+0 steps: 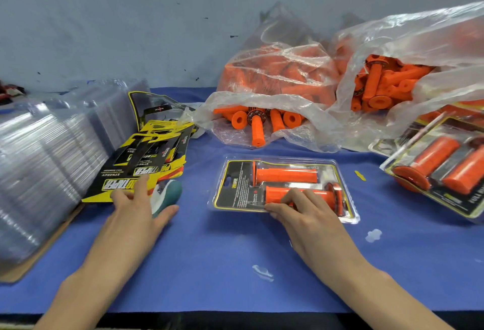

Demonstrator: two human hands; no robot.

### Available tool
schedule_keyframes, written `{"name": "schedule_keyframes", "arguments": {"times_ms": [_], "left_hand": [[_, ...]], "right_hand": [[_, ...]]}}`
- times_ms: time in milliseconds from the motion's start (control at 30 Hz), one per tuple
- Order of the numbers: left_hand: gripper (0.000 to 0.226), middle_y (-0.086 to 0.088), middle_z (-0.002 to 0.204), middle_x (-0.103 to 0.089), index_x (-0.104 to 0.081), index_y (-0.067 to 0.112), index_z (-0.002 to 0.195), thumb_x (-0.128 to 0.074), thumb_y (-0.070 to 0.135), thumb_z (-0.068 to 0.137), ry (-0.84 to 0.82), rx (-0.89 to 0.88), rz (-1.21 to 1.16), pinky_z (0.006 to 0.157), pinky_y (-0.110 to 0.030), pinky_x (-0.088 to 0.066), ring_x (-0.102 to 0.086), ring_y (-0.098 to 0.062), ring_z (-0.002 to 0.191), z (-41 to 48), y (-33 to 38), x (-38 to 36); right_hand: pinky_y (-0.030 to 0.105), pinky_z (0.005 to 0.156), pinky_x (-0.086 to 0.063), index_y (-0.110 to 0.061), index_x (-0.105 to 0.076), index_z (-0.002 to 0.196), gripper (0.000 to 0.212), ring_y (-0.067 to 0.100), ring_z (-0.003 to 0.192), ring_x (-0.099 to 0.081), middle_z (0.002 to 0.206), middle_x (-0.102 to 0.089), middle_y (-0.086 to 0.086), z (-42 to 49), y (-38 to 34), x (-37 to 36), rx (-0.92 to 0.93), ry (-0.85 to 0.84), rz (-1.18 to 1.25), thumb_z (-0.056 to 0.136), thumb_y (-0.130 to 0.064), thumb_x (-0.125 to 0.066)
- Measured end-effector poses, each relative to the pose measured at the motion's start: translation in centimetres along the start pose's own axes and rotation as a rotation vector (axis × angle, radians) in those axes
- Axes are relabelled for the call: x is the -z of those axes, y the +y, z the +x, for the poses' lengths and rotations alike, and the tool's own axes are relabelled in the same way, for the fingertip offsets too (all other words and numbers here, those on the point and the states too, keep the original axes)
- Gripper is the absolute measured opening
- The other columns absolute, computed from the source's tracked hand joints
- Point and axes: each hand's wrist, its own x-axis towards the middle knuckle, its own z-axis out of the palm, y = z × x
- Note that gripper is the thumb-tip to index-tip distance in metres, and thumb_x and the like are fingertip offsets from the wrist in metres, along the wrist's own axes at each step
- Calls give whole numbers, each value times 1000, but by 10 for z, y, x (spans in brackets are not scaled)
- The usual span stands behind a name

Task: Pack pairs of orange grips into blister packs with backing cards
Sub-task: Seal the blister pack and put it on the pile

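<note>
Pressing on the near grip (277,194), the right hand (301,212) lies with loosely straight fingers on the pack (235,185). It pins the pack rather than clasping it. The pack sits flat on the blue table (209,251), mid-frame, with the far grip (285,174) beside the near one and a dark card under both. I cannot tell whether its shell is fully snapped shut.

The left hand (136,206) is spread open on the top of the fanned cards (146,157). Its fingertips touch the card, nothing is curled round it, and the thumb is beside a teal lump (171,191).

The likeliest slip is at the cards. They overlap loosely, so a flat-fingered drag may bring two at once or skew the pile. If the shell is not seated, lifting the pack by one edge could spring it open and spill the grips. Loose grips at the bag (262,104) mouth, just behind the pack, could roll into the way.
</note>
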Motion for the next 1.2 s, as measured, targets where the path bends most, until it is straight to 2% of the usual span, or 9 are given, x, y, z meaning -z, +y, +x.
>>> {"name": "schedule_keyframes", "arguments": {"times_ms": [67,133,233,300,400,533,667,867,1200], "left_hand": [[90,-10,119,-56,-27,32,149,-73,57,76,-138,97,-293,77,-36,-46,-62,-31,100,0,6,14],[77,-2,107,-72,-50,34,137,-75,63,70,-375,122,-706,70,-31,-50,-70,-19,77,-4,12,32],[55,-12,112,-72,-68,30,122,-69,55,73,-640,111,-1293,65,-32,-57,-71,-20,77,-10,16,46],[54,-17,111,-70,-69,21,123,-64,49,77,-696,138,-1440,68,-39,-58,-71,-26,85,-13,15,48],[60,-22,107,-68,-69,14,122,-77,42,69,-858,122,-1441,68,-46,-58,-70,-39,95,-20,18,51],[82,-25,77,-62,-77,5,96,-98,31,20,-1140,247,-1283,41,-29,-50,-57,-31,44,-24,43,43],[70,-13,85,-59,-68,21,118,-77,67,67,-1165,199,-1186,46,-29,-48,-54,-22,55,-35,46,20],[68,-15,80,-63,-77,11,88,-71,73,61,-982,282,-1155,49,-32,-50,-57,-26,54,-39,60,-5],[68,-15,82,-61,-70,8,107,-67,67,73,-947,279,-1202,52,-32,-51,-55,-25,59,-39,75,-10]], "right_hand": [[35,68,-53,-19,-73,106,27,24,80,-58,92,-61,1,0,1,0,-7,-12,-1,82,-8,-77],[35,68,-52,-19,-73,107,31,24,80,-58,92,-61,1,0,1,0,-5,-13,-10,80,-6,-78],[35,68,-51,-21,-72,111,44,24,80,-57,93,-60,1,0,1,-1,7,-7,-40,73,2,-79],[36,68,-51,-22,-71,113,55,25,78,-56,93,-60,1,0,1,1,24,7,-70,67,8,-76],[37,67,-49,-20,-69,115,60,25,77,-53,93,-59,1,0,1,2,47,23,-106,63,10,-69],[37,69,-49,-19,-69,116,59,25,79,-54,95,-60,2,0,-1,2,13,8,-115,63,8,-71],[36,71,-49,-18,-70,113,50,26,82,-56,96,-60,3,-1,-1,-1,-18,1,-94,69,6,-72],[32,70,-44,-19,-70,110,41,23,81,-52,93,-58,1,-1,-1,-3,-6,15,-92,74,1,-69],[34,68,-46,-20,-69,111,41,23,81,-52,94,-57,1,-1,0,-4,20,-3,-110,75,-1,-72]]}}
